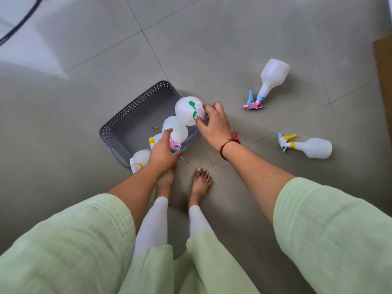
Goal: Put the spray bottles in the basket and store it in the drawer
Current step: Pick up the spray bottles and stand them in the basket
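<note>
A grey perforated basket (127,119) sits on the tiled floor in front of my feet. My left hand (163,151) grips the pink and blue trigger head of a white spray bottle (175,129), held over the basket's near corner. My right hand (213,123) holds a white bottle with a green trigger (185,110) above the basket's right rim. Two more white bottles with yellow trim (156,141) (141,158) lie at the basket's near end. Out on the floor to the right lie a pink-and-blue-headed bottle (272,78) and a yellow-headed bottle (311,147).
My bare feet (200,183) stand just behind the basket. A brown wooden edge (384,66) shows at the far right. A dark cable (23,20) curves across the bright floor patch at the top left. Grey tiles surround everything.
</note>
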`<state>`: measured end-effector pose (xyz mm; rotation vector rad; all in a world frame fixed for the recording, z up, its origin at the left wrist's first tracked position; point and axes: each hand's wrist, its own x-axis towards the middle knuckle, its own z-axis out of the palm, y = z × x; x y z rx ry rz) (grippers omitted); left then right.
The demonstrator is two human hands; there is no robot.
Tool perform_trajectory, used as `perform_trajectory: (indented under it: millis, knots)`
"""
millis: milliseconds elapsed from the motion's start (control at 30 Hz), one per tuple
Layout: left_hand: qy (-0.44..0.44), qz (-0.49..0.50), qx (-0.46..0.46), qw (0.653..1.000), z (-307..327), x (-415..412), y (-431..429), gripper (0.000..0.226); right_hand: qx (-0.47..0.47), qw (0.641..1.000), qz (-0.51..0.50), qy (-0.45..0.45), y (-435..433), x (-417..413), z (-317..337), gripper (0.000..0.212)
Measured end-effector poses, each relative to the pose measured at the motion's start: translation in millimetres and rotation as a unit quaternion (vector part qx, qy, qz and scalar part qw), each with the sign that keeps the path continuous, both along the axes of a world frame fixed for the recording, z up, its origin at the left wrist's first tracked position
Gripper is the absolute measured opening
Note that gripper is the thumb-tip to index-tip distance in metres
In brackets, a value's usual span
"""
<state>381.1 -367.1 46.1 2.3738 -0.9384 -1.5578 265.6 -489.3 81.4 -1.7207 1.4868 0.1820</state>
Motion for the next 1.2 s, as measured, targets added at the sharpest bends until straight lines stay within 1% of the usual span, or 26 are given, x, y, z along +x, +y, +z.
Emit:
perform_trajectory:
  millis: [167,400,633,767,833,900,967,1067,1200]
  knots:
    - [0.018,-0.010,0.007,1.000,-21,-2,-7,0.061,-0.007,1.000,-0.017,-0.009,4,10,-17,0.025]
    - [0.024,-0.005,0.035,0.999,-41,-7,-21,0.060,-0.056,0.996,-0.053,-0.040,-5,26,-27,0.023]
    - [0.031,-0.006,0.050,0.998,-47,-11,-22,0.059,-0.073,0.996,-0.030,-0.046,-20,30,-27,0.023]
    - [0.027,-0.011,0.031,0.999,-41,-6,-24,0.071,-0.094,0.992,-0.031,-0.078,-24,38,-23,0.023]
    - [0.017,-0.006,-0.001,1.000,-32,-3,-24,0.073,-0.097,0.991,-0.030,-0.089,-24,44,-21,0.023]
    - [-0.007,0.009,-0.040,0.999,-21,1,-25,0.067,-0.092,0.991,-0.021,-0.093,-22,50,-18,0.022]
    - [-0.038,0.020,-0.058,0.997,-10,8,-26,0.063,-0.085,0.992,-0.007,-0.091,-19,56,-15,0.022]
    - [-0.064,0.027,-0.060,0.996,1,23,-29,0.067,-0.070,0.995,0.021,-0.069,-17,65,-17,0.022]
    - [-0.086,0.018,-0.040,0.995,7,47,-29,0.054,-0.054,0.996,0.047,-0.055,-17,79,-25,0.024]
